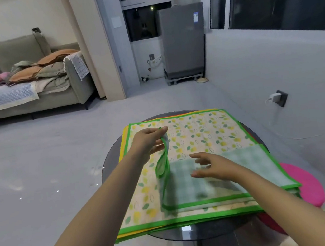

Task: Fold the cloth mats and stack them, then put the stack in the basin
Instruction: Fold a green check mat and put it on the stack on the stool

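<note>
Sofa: a grey-green sofa (34, 92) stands at the far left against the wall, heaped with cushions and folded covers.
Floor: pale grey and glossy floor (41, 165), running from the sofa to my table.
My left hand: my left hand (149, 142) pinches the green-bound corner of the top mat between thumb and fingers and holds it lifted off the pile, so the edge hangs down in a loop.
Top cloth mat: the top cloth mat (223, 172) is partly folded; its pale green checked underside faces up over the near right part of the pile, with its green binding along the near edge.
Mat pile: the pile of cloth mats (198, 133) lies flat on the table, lemon-and-leaf print on cream with green borders; yellow and orange edges of lower mats peek out at the left and far sides.
Table: a round dark glass table (189, 232) carries the pile, its rim showing at the left and near sides.
My right hand: my right hand (212, 167) hovers just above the checked fold, fingers spread and relaxed, holding nothing; it is a little blurred.
Washing machine: a grey washing machine (183, 40) stands on a frame by the far windows.
Pink object: a round pink object (308, 183) sits just beyond the table's right edge, partly hidden by the mats; I cannot tell whether it is the basin.
Wall charger: a white charger (274, 98) is plugged into a dark socket on the right wall.
</note>
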